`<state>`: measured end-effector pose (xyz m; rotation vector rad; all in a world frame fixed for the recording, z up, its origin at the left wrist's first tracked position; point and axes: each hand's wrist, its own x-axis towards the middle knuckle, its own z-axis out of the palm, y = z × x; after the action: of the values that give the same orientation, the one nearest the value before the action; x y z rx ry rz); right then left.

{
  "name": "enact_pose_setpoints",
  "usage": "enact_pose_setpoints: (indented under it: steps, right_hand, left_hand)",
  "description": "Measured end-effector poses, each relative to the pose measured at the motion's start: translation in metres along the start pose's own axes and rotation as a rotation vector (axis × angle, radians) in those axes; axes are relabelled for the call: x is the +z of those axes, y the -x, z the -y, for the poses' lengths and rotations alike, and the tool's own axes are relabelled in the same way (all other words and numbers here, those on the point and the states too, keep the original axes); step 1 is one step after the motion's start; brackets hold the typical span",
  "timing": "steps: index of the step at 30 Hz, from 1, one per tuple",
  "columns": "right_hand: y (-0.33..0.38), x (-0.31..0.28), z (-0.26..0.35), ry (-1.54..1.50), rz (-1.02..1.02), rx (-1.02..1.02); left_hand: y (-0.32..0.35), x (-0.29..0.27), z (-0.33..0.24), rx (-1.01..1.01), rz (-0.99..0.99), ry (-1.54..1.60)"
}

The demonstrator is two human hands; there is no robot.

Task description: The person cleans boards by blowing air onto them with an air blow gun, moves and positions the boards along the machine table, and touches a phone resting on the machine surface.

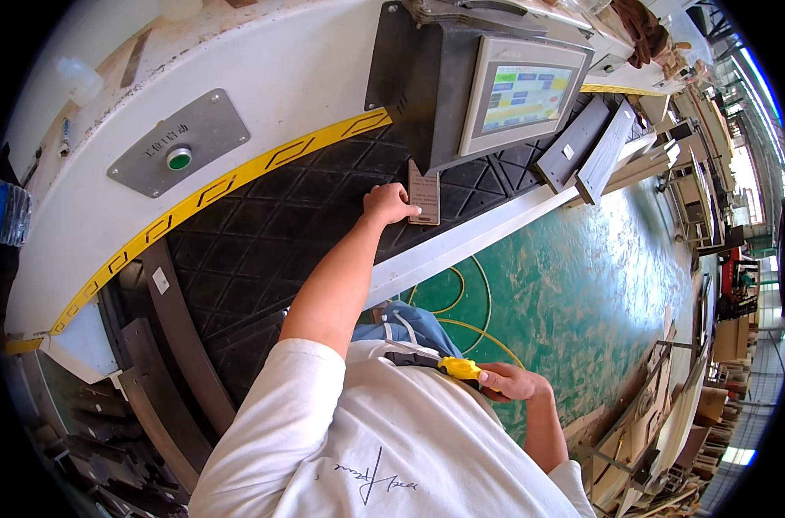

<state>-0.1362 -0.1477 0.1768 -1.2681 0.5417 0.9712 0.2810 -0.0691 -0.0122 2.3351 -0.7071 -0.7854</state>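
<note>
My left hand (388,205) reaches out over the black quilted mat (310,186), fingers curled and thumb pressed on the edge of a small rectangular printed card (424,197). The card is tan-grey and lies flat on the mat, just below the corner of a dark control box. Close to my waist, my right hand (511,382) is closed around a yellow and black hand tool (460,368). Its black end points left across my shirt; the exact kind of tool is not clear.
A touchscreen panel (528,91) overhangs the mat. A green push button (178,159) sits on the white machine body. Dark boards lie at the right (573,142) and left (183,332). A yellow hose (487,335) loops over the green floor (573,293).
</note>
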Motion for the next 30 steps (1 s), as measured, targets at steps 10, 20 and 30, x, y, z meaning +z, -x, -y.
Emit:
enact_pose_setpoints:
  steps: [10,20,30]
  right_hand:
    - [0.0,0.0,-0.002,0.012,-0.003,-0.012]
    - [0.001,0.001,-0.001,0.013,-0.014,-0.005]
    - [0.0,0.001,0.001,-0.006,-0.006,-0.026]
  left_hand:
    - [0.001,0.0,-0.001,-0.001,-0.006,-0.004]
    - [0.002,-0.001,-0.002,0.0,-0.009,-0.023]
    - [0.001,0.0,-0.003,-0.006,-0.004,-0.028]
